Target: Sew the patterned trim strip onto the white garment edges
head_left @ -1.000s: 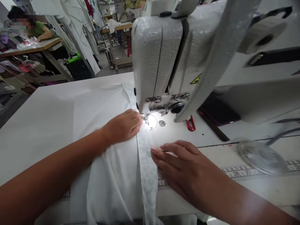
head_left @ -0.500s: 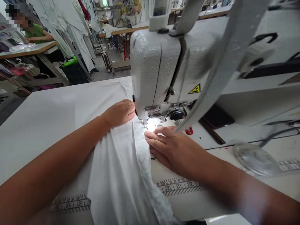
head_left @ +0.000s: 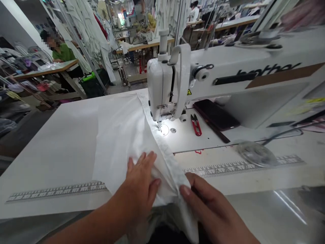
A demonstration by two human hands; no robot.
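Observation:
White fabric [head_left: 119, 125] lies over the table, and its folded edge strip [head_left: 162, 145] runs back under the presser foot of the sewing machine [head_left: 162, 81]. My left hand [head_left: 142, 179] rests on the fabric with fingers spread, in front of the needle area. At the table's front edge, my right hand [head_left: 205, 200] pinches the folded fabric edge between thumb and fingers. Below the hands the cloth hangs off the table. A lamp lights the needle plate [head_left: 164, 130].
Red thread snips [head_left: 196, 125] and a dark phone [head_left: 218, 115] lie right of the needle. A clear round dish [head_left: 256, 154] stands beside a printed ruler strip [head_left: 223, 168]. Behind, a person in green [head_left: 62, 52] sits at another table.
Both hands have come back from the needle towards the table's front edge. The left now lies flat on the cloth; the right has taken hold of its folded edge. The view has drawn back.

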